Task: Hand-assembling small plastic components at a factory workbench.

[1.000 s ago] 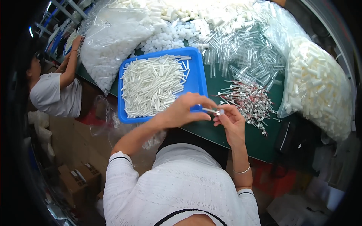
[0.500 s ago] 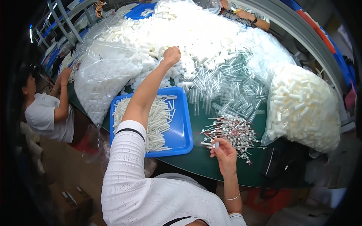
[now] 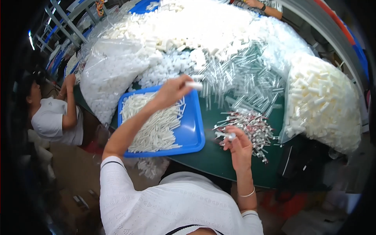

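Pinching a white cylinder (image 3: pixel 194 85), the left hand (image 3: pixel 173 91) may drop it (if grip slips); right hand (image 3: pixel 239 148) pinches translucent piece (image 3: pixel 232 136).

Drew the left hand (image 3: pixel 173 93) back nearer from the far pile of white pieces (image 3: pixel 168 37), reached into half a second ago, to over the far right corner of the blue tray (image 3: pixel 192 136). Now pinches a blurred white cylinder (image 3: pixel 194 85), gained since a second ago, when bent close beside the right hand (image 3: pixel 240 149). Swung the left sleeve (image 3: pixel 115 172) off the tray toward near left. Shows, unlike a second ago, a co-worker's hand (image 3: pixel 253 4) at far right.
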Available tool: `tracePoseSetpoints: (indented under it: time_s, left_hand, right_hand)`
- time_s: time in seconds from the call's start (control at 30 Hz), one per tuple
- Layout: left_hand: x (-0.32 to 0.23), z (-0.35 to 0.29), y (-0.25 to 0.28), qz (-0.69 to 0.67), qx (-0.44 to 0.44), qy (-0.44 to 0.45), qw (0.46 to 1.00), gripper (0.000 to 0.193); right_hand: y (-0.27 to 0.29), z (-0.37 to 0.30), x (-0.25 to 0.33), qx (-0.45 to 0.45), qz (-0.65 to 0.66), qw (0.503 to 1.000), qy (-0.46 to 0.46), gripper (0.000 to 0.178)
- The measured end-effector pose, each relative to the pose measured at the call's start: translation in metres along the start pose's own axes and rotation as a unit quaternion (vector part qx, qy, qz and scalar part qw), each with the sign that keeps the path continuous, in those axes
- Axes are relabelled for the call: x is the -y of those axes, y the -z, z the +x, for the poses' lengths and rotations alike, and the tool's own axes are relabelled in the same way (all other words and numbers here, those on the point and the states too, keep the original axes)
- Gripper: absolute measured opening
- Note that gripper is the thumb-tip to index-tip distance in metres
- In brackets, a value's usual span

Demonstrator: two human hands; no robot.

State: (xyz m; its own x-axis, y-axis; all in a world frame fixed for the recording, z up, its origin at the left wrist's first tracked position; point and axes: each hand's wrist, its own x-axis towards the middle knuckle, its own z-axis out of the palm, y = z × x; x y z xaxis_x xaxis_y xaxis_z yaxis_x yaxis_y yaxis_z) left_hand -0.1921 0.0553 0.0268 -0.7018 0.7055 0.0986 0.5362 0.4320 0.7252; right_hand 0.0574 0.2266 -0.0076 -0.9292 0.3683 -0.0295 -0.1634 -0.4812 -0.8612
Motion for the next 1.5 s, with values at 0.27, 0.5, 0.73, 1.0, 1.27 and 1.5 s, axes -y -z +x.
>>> tracePoseSetpoints:
  time_s: [0.27, 0.5, 0.73, 1.0, 1.27, 1.5]
  left_hand:
    - [-0.056, -0.141, -0.076, -0.219, 0.001, 0.034, 0.975, 0.02]
    - [-0.039, -0.152, -0.076, -0.066, -0.078, -0.094, 0.99, 0.026]
    - [-0.045, -0.156, -0.078, -0.125, -0.054, -0.041, 0.99, 0.024]
    - [-0.069, -0.159, -0.074, -0.191, 0.009, 0.021, 0.981, 0.027]
    - [-0.064, -0.135, -0.087, -0.302, 0.019, 0.068, 0.951, 0.019]
    - [-0.034, -0.035, -0.061, 0.199, -0.017, -0.235, 0.951, 0.015]
  right_hand:
    - [-0.041, -0.009, -0.031, 0.044, 0.057, 0.996, -0.049, 0.023]
    - [-0.036, -0.023, -0.033, 0.059, 0.139, 0.982, -0.115, 0.029]
    - [-0.027, -0.028, -0.025, 0.067, 0.012, 0.993, -0.097, 0.027]
    - [-0.029, -0.03, -0.03, 0.046, -0.087, 0.995, -0.023, 0.027]
    - [-0.039, -0.016, -0.014, 0.077, -0.532, 0.784, 0.31, 0.03]
    - [-0.011, -0.016, 0.002, 0.011, -0.531, 0.807, 0.258, 0.021]
